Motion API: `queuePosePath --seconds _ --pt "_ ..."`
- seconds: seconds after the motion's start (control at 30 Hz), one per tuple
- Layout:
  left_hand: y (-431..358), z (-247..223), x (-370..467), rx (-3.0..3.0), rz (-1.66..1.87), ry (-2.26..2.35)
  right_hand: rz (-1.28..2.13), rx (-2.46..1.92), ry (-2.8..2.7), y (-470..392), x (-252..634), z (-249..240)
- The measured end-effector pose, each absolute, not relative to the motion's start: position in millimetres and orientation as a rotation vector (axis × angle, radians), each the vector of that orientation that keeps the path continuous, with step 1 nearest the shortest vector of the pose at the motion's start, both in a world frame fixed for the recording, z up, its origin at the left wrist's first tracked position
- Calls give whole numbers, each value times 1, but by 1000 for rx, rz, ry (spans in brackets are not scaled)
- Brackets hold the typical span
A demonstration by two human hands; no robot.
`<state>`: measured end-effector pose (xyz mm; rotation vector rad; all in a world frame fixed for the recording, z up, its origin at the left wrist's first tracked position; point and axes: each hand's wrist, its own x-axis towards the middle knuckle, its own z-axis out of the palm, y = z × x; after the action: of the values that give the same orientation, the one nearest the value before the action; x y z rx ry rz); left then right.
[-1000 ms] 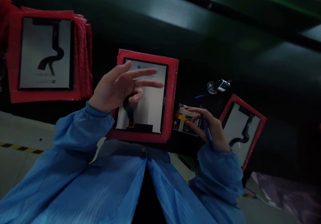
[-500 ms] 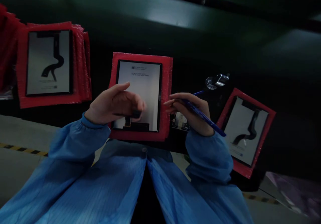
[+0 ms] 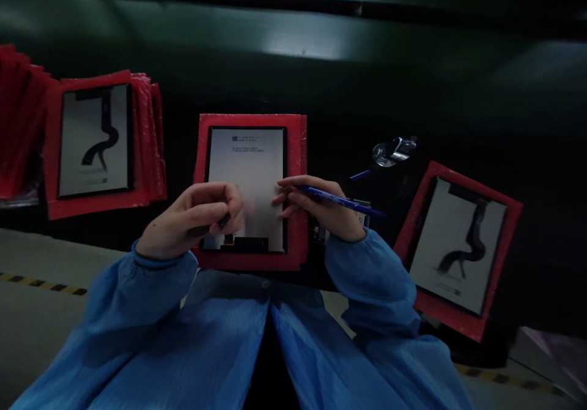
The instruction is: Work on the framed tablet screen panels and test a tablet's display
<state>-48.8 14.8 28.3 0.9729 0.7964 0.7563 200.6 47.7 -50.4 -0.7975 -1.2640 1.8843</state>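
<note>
Well, over a dark table (image 3: 342,131) beside grey floor (image 3: 41,324), left hand (image 3: 190,214) pinches black cable (image 3: 224,221) and right hand (image 3: 330,208) holds blue pen (image 3: 346,202).

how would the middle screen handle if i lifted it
The middle screen is probably stiff but fragile, looking thin and flat. Its sheen hints that it may be slippery. Any cable like the curved one on the left screen would likely flop.

Flat rectangular foam sheets (image 3: 296,238): red. Slim pen (image 3: 339,199): blue. Loose gown sleeves (image 3: 376,275): blue. Floor tape (image 3: 43,283): yellow-black striped.
</note>
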Motion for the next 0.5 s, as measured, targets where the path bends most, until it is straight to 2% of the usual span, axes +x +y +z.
queuePosePath --seconds 0.13,0.27,0.5 --pt "13 20 -30 1128 867 1035 1834 -860 -1319 46 202 -47" --pt "18 9 -11 1439 966 1309 1580 -947 -1589 46 202 -40" --pt "21 -3 3 1624 958 1411 1426 -944 -1708 46 202 -39"
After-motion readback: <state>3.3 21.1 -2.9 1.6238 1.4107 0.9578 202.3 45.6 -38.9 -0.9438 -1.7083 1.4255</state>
